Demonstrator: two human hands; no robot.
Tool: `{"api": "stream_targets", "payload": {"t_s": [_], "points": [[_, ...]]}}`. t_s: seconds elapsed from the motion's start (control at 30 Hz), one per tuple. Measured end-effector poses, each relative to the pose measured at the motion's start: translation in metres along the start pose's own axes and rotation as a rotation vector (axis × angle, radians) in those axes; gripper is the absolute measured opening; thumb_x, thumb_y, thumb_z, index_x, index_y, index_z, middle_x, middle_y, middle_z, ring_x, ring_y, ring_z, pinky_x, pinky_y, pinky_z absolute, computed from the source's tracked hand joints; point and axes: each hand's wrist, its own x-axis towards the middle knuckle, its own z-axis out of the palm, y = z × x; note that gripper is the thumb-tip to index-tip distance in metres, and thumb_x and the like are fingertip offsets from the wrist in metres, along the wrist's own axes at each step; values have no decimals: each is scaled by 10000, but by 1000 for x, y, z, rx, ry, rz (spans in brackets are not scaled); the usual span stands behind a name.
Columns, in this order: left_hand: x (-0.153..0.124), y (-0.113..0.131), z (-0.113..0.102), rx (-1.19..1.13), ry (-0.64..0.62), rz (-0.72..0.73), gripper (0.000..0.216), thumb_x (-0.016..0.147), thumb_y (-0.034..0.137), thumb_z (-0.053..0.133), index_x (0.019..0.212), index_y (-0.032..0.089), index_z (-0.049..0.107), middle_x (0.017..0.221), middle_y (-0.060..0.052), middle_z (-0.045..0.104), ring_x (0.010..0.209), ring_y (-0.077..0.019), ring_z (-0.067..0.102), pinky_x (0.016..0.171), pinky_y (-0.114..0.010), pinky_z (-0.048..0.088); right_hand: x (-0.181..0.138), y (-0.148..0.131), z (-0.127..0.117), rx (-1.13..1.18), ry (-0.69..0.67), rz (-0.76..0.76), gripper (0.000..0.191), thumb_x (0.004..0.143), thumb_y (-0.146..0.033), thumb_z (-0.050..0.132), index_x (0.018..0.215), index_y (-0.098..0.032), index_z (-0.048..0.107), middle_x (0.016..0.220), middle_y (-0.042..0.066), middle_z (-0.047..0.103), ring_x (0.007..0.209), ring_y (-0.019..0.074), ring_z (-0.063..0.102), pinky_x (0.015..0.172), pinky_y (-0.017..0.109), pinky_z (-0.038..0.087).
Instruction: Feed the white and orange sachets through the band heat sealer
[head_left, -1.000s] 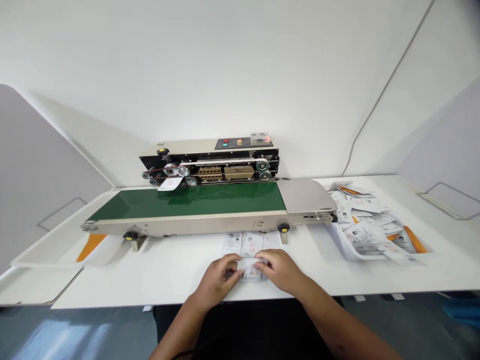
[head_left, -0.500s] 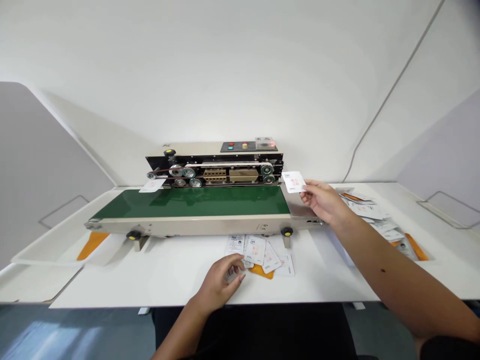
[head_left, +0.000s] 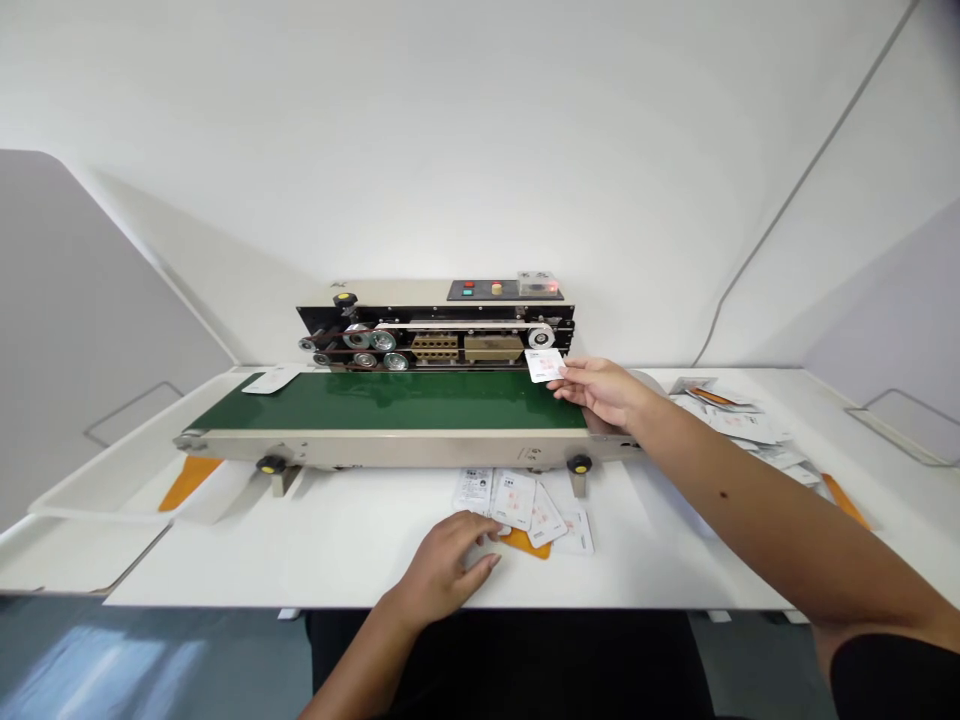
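White sachet [head_left: 544, 366] clamped by right hand [head_left: 600, 392], arm outstretched above green conveyor [head_left: 390, 402]; left hand [head_left: 446, 570] lowered beside sachets [head_left: 514, 500], fingers apart, palm hidden.

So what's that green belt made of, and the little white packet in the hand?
The green conveyor belt looks like smooth rubber or plastic; light gleams on its glossy top. The white packet in the right hand looks like thin printed paper or plastic film; it's too small to tell which.

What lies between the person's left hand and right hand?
In the head view, the left hand and right hand have printed white packets and the sealer's cream conveyor frame between them.
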Motion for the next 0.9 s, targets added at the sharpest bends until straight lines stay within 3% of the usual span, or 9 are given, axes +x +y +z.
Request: {"api": "stream_targets", "payload": {"t_s": [0.07, 0.17, 0.33, 0.43, 0.53, 0.63, 0.73, 0.83, 0.9], "points": [[0, -1, 0, 32, 7, 24, 270, 967, 223, 619, 1236, 245, 623, 1137, -83, 733, 1034, -235, 681, 929, -388, 569, -5, 4, 3, -160, 52, -74, 317, 888, -145, 730, 1201, -128, 680, 875, 101, 773, 699, 163, 745, 604, 225, 638], [1, -5, 2, 110, 30, 49, 295, 964, 217, 626, 1258, 242, 617, 1206, -99, 711, 1113, -260, 652, 985, -439, 539, -29, 25, 5, -475, 203, -368, 485, 873, -256, 744, 1344, -206, 635, 1033, 73, 768, 829, 192, 756, 700, 289, 653], [5, -10, 7, 200, 89, 18, 267, 925, 199, 643, 1189, 241, 657, 1199, -105, 714, 1147, -293, 645, 1000, -474, 524, -75, 69, 14, -783, 220, -803, 325, 942, -294, 613, 1248, -226, 696, 1108, 91, 745, 1012, 248, 716, 853, 403, 631], [8, -10, 9, 205, 67, 18, 265, 914, 182, 646, 1172, 244, 661, 1207, -107, 709, 1143, -293, 644, 990, -471, 525, -76, 64, 27, -984, 180, -949, 259, 960, -273, 571, 1157, -218, 729, 1099, 101, 749, 1060, 277, 679, 950, 469, 577], [11, -8, 9, 191, 37, 40, 260, 922, 159, 633, 1167, 242, 658, 1215, -107, 702, 1145, -286, 638, 994, -473, 524, -56, 39, 50, -1195, 43, -884, 354, 979, -314, 553, 1288, -202, 684, 1305, 123, 697, 1238, 311, 608, 1052, 501, 508], [12, -7, 8, 175, 30, 45, 244, 936, 139, 611, 1153, 239, 661, 1204, -106, 698, 1134, -276, 634, 982, -468, 534, -30, 19, 77, -1380, -152, -662, 582, 939, -455, 640, 1454, -195, 571, 1587, 148, 477, 1449, 371, 441, 1102, 516, 463], [11, -8, 8, 169, 42, 39, 233, 943, 137, 607, 1145, 237, 664, 1205, -108, 693, 1136, -276, 628, 977, -470, 538, -14, 14, 97, -1476, -276, -529, 560, 919, -523, 668, 1373, -197, 630, 1513, 165, 559, 1381, 391, 518, 1022, 486, 515], [9, -8, 8, 172, 42, 53, 234, 942, 134, 608, 1148, 230, 665, 1214, -112, 691, 1137, -276, 625, 979, -472, 537, -14, 20, 107, -1542, -318, -584, 388, 971, -485, 610, 1191, -181, 708, 1303, 165, 702, 1234, 367, 627, 936, 450, 550], [9, -7, 8, 171, 30, 65, 240, 937, 127, 609, 1147, 228, 667, 1211, -110, 694, 1136, -276, 625, 980, -472, 538, -20, 27, 112, -1550, -334, -669, 460, 953, -541, 622, 1195, -156, 696, 1336, 183, 681, 1292, 378, 589, 976, 460, 539]]}}
